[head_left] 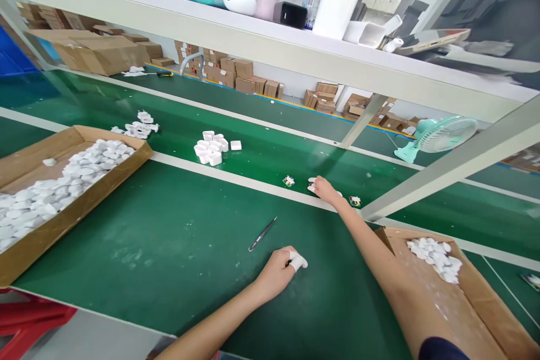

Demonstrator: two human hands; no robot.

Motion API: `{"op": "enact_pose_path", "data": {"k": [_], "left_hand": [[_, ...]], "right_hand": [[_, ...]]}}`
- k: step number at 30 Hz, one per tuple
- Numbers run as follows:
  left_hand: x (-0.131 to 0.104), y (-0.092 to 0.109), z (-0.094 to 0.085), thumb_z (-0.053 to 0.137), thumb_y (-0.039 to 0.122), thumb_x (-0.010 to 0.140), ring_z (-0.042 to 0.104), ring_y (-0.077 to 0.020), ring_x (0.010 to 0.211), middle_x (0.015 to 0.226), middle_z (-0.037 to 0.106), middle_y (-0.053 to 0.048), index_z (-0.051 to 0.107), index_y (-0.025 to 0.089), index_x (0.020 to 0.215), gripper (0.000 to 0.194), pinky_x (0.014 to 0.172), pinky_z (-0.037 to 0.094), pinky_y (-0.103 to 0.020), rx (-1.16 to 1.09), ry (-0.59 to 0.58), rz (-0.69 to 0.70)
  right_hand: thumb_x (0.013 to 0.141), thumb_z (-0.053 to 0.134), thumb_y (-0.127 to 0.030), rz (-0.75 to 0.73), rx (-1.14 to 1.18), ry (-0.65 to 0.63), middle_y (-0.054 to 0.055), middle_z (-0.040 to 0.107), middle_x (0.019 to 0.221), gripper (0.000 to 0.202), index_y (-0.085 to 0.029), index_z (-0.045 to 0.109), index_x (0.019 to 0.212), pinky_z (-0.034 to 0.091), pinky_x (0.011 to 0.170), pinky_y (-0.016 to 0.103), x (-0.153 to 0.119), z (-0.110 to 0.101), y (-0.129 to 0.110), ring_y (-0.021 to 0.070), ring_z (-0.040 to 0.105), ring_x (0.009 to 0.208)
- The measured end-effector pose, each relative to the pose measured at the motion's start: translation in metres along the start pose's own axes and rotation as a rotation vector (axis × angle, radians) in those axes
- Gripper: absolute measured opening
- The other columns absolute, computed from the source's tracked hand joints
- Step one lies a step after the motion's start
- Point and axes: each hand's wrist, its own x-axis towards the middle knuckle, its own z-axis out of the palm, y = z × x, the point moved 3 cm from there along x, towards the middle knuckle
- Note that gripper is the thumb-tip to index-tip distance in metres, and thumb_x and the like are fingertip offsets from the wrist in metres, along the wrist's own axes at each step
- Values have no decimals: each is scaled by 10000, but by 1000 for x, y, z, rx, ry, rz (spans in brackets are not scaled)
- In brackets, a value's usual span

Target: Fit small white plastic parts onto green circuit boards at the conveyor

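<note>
My left hand rests low over the green mat, fingers curled together with white covers on the fingertips; whatever they hold is too small to name. Beyond it, my right hand reaches onto the green belt, its covered fingers closed down at the surface, and what is under them is hidden. A small colourful part lies left of that hand, and another lies to its right beside the forearm. Black tweezers lie on the mat, left of and beyond my left hand.
A cardboard tray of white pieces stands at the left, another at the right. White cases cluster on the belt. A slanted post and an overhead shelf frame the area. A fan stands behind.
</note>
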Motion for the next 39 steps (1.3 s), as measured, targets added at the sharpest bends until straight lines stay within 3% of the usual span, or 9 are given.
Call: {"op": "enact_pose_path", "data": {"k": [7, 13, 17, 22, 26, 30, 32, 35, 39], "left_hand": [[3, 0, -4, 435, 294, 882, 615, -184, 838, 880, 665, -34, 717, 201, 822, 303, 786, 455, -299, 58, 15, 18], [11, 6, -12, 414, 287, 892, 622, -197, 869, 897, 672, -40, 691, 193, 836, 297, 814, 457, -321, 110, 21, 80], [12, 9, -20, 413, 272, 894, 603, -194, 871, 903, 649, -38, 668, 200, 847, 269, 805, 461, -329, 181, 125, 196], [10, 12, -26, 421, 299, 922, 526, -230, 1063, 1083, 599, -62, 648, 231, 968, 241, 955, 436, -426, 355, 339, 347], [13, 8, -18, 510, 340, 894, 429, -278, 1185, 1240, 525, -83, 585, 262, 1137, 266, 1020, 395, -511, 573, 263, 376], [19, -1, -7, 604, 412, 830, 318, -340, 1287, 1403, 388, -116, 444, 283, 1333, 544, 1062, 320, -587, 779, 127, 383], [21, -4, -4, 606, 423, 823, 303, -360, 1296, 1432, 348, -130, 412, 287, 1357, 584, 1046, 314, -608, 847, 93, 370], [22, -7, -3, 575, 398, 841, 306, -367, 1294, 1428, 350, -134, 437, 287, 1327, 517, 1017, 330, -602, 906, 75, 354], [25, -10, -3, 534, 345, 857, 343, -361, 1247, 1388, 409, -115, 538, 277, 1219, 369, 967, 380, -569, 927, 59, 351]], "right_hand": [[945, 503, -423, 25, -66, 80, 111, 575, 1187, 363, -139, 572, 1159, 509, 856, 407, 11, -9, -55, 220, 580, 1051], [950, 505, -412, -59, -99, 22, 82, 627, 1084, 353, -133, 570, 1157, 527, 815, 386, 14, -39, -57, 183, 628, 925], [996, 330, -462, -232, -107, -2, 145, 647, 1073, 459, -96, 575, 1126, 494, 785, 353, -37, -43, -66, 224, 635, 933], [976, 303, -541, -495, -110, -87, 123, 660, 959, 517, -131, 615, 1012, 451, 664, 299, -141, -7, -97, 220, 624, 832], [965, 251, -587, -499, -96, -74, 134, 622, 987, 585, -134, 618, 1003, 442, 651, 320, -188, 6, -102, 244, 582, 866], [904, 392, -631, -161, 10, 120, 121, 618, 1055, 551, -193, 582, 1178, 446, 746, 324, -206, -20, -51, 255, 538, 995], [934, 408, -534, 152, 49, 209, 105, 623, 1087, 443, -233, 572, 1215, 434, 810, 306, -222, -34, 3, 241, 523, 1065], [990, 294, -365, 519, 28, 284, 160, 600, 1127, 411, -162, 571, 1216, 431, 836, 350, -257, -45, 92, 277, 522, 1098], [950, 449, -302, 856, 29, 288, 220, 567, 1135, 360, -30, 572, 1151, 476, 793, 356, -300, -32, 187, 261, 588, 1000]]}}
